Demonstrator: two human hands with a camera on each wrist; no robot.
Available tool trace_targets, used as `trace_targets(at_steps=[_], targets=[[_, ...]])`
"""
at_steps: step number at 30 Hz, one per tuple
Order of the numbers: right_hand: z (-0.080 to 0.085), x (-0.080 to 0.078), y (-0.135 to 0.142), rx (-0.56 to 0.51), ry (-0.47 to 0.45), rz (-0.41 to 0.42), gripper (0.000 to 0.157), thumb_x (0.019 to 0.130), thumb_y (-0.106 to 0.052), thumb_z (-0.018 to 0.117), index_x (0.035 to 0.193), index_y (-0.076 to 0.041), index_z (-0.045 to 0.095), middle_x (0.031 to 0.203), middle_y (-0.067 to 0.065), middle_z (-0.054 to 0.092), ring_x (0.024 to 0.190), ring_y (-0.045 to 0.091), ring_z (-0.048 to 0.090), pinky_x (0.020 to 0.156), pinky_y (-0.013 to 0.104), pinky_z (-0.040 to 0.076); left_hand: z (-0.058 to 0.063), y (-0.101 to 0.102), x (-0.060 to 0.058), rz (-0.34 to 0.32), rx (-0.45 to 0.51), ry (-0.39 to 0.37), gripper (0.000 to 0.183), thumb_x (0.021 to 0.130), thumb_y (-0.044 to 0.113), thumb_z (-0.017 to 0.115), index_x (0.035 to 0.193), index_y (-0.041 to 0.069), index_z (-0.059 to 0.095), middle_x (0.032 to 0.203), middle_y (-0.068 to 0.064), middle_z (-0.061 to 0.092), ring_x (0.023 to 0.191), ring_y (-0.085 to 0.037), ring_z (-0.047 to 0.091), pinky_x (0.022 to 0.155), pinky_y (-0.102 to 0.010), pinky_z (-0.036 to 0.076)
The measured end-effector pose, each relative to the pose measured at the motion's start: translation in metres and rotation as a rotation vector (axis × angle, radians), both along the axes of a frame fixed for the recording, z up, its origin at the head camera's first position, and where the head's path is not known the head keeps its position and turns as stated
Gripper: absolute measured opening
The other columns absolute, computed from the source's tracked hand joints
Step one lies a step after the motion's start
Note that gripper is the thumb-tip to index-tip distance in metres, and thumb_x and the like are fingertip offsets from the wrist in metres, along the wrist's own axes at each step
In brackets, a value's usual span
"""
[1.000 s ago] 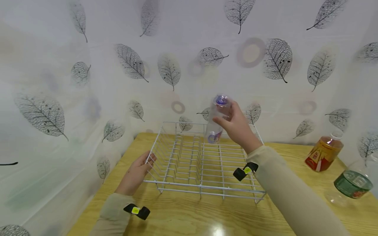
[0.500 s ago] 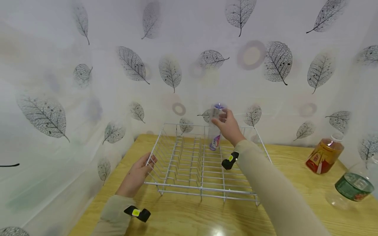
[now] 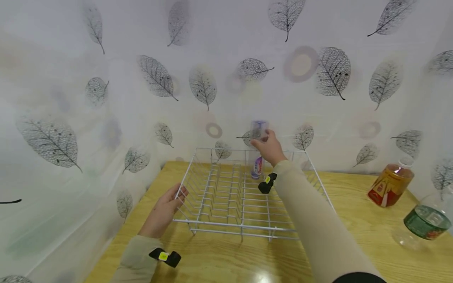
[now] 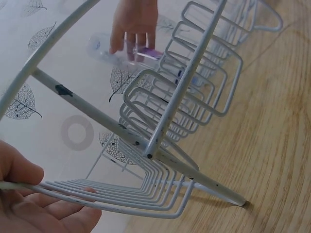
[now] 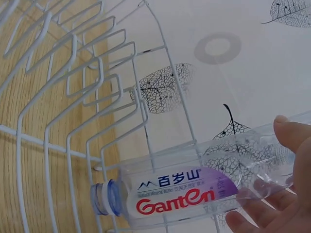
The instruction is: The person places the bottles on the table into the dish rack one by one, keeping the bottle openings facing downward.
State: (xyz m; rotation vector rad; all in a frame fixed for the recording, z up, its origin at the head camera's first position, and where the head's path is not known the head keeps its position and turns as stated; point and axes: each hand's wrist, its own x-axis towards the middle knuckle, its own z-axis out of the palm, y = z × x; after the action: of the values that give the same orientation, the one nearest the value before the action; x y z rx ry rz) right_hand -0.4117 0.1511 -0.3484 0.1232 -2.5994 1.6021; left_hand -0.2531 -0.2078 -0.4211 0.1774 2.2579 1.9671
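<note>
A white wire dish rack (image 3: 219, 224) stands on the table. My left hand (image 3: 164, 208) holds its left side, the thumb over the top wire and the fingers beneath, as the left wrist view shows. At the rack's back, my right hand (image 3: 270, 148) grips a clear plastic water bottle (image 3: 257, 167) near its base. The bottle is upside down and nearly upright, its neck pointing down among the back wires. In the right wrist view, the Ganten label (image 5: 175, 194) and the bluish neck (image 5: 107, 198) face the rack floor. Whether the neck touches the wires I cannot tell.
On the right of the wooden table (image 3: 219, 259) stand a bottle with an orange and red label (image 3: 389, 182) and a clear bottle with a green label (image 3: 427, 222). A leaf-patterned sheet (image 3: 226, 90) hangs behind and along the left.
My right hand has moved left and away from me, bringing the bottle from a tilt to nearly upright and lower against the rack's back. My left hand has stayed on the rack.
</note>
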Motion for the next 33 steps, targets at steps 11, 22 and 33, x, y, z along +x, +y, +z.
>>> trace_targets(at_steps=[11,22,33], targets=[[-0.01,0.002,0.011,0.071,-0.053,-0.035,0.088,0.1,-0.039,0.062,0.163,-0.011,0.007,0.158,0.023,0.032,0.139,0.044,0.04,0.111,0.059,0.038,0.003,0.005,0.004,-0.02,0.01,-0.004,0.059,0.109,0.007,0.034,0.162,0.002,0.009,0.162,-0.02,0.026,0.148,-0.032,0.028,0.12,-0.047,0.023],[0.001,0.014,0.018,0.082,-0.024,0.001,0.091,0.099,-0.046,0.061,0.164,-0.014,0.005,0.161,0.02,0.029,0.143,0.038,0.035,0.111,0.058,0.038,0.004,0.004,0.004,-0.011,0.002,0.002,0.059,0.108,0.006,0.034,0.162,0.001,0.009,0.162,-0.021,0.027,0.148,-0.033,0.027,0.12,-0.047,0.023],[0.023,0.031,0.043,0.077,0.042,0.042,0.096,0.096,-0.057,0.061,0.164,-0.019,0.005,0.163,0.014,0.026,0.147,0.035,0.03,0.112,0.058,0.036,0.003,0.002,0.002,0.005,-0.004,0.008,0.059,0.107,0.005,0.035,0.161,-0.001,0.012,0.16,-0.021,0.031,0.147,-0.033,0.029,0.121,-0.047,0.023]])
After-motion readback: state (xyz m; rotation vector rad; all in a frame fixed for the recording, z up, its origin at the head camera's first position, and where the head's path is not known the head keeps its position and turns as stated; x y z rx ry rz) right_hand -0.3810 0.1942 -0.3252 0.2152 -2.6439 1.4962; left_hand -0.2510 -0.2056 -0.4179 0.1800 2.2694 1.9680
